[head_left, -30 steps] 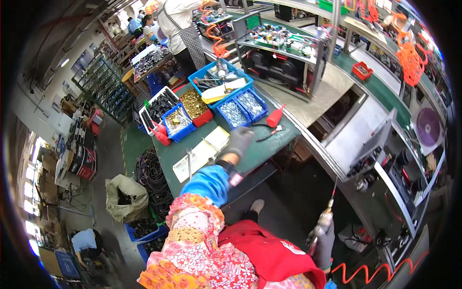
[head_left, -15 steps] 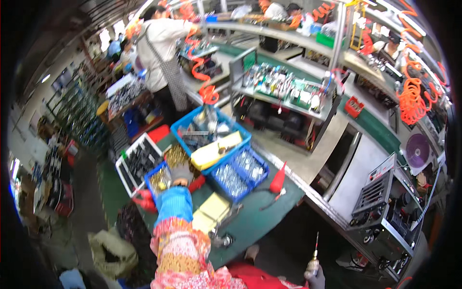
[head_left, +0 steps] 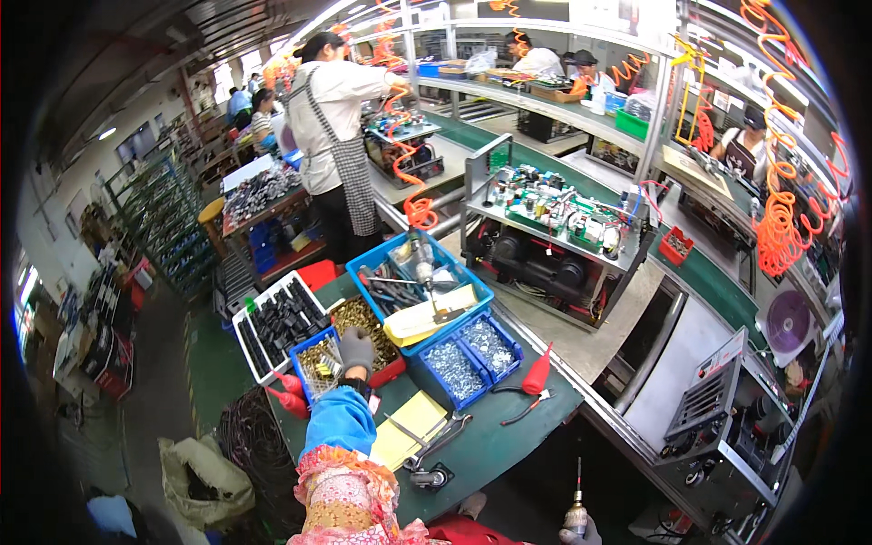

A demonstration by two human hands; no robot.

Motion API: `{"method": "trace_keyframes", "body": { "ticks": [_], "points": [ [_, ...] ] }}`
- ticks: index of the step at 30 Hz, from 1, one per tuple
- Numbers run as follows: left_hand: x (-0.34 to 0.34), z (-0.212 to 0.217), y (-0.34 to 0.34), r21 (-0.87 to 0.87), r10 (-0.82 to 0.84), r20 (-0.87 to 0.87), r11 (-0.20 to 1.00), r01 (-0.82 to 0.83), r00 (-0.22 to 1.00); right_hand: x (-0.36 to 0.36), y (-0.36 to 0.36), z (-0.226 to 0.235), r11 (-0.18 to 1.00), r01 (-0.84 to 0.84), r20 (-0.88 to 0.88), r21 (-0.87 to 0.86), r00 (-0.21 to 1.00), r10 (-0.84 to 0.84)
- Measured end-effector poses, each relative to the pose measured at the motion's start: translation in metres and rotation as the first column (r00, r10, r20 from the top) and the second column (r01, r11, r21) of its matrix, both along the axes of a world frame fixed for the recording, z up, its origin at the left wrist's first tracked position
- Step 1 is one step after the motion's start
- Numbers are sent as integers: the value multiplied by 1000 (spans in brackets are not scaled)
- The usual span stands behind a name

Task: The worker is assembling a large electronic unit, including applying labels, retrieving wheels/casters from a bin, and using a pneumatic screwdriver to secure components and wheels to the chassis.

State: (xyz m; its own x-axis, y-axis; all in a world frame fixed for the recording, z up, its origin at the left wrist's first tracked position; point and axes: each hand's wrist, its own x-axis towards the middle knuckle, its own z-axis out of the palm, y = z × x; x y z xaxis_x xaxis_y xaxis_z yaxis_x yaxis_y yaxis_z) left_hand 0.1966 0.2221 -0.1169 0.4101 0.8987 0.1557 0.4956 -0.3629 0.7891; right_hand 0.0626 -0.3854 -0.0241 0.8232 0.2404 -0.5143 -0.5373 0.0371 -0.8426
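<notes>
My left hand [head_left: 357, 351], in a grey glove, reaches over the near side of a red bin of brass-coloured screws [head_left: 371, 320]. Its fingers are curled together; whatever they hold is hidden. Right beside it, a small blue bin [head_left: 314, 361] contains light metal pieces. Low at the right, my right hand [head_left: 589, 534], also gloved, grips a power screwdriver [head_left: 576, 516] with its bit pointing up. Only part of that hand shows at the lower edge.
On the green bench lie a yellow pad [head_left: 405, 431], a caster wheel [head_left: 431, 476], pliers [head_left: 529, 405] and a red squeeze bottle [head_left: 538, 371]. Beyond stand a divided blue bin [head_left: 456, 368], a blue tool crate [head_left: 486, 292] and a white tray of black parts [head_left: 257, 352]. A co-worker [head_left: 329, 145] stands behind.
The whole view has shifted, with bench things now lower and further right. My left hand stays by the same bins, its fingers now clearer. The screwdriver in my right hand sits lower and further left.
</notes>
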Motion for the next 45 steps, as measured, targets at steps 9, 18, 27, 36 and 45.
{"method": "trace_keyframes", "body": {
  "ticks": [9,18,27,36,45],
  "points": [
    [-55,56,-32,-599,566,714,186,779,413,-12,-14,6,995,-94,61,19,994,93],
    [-78,104,-277,-737,-216,662,-11,676,718,-44,-26,50,976,-213,123,53,971,205],
    [-104,102,-442,-789,-380,599,-129,601,705,-84,-61,33,976,-215,225,41,953,201],
    [-133,93,-461,-753,-569,557,-40,656,605,-104,-90,2,962,-225,194,157,962,194],
    [-148,98,-469,-543,-546,707,-11,839,450,-98,-114,30,814,-212,-133,541,934,332]
  ]
}}
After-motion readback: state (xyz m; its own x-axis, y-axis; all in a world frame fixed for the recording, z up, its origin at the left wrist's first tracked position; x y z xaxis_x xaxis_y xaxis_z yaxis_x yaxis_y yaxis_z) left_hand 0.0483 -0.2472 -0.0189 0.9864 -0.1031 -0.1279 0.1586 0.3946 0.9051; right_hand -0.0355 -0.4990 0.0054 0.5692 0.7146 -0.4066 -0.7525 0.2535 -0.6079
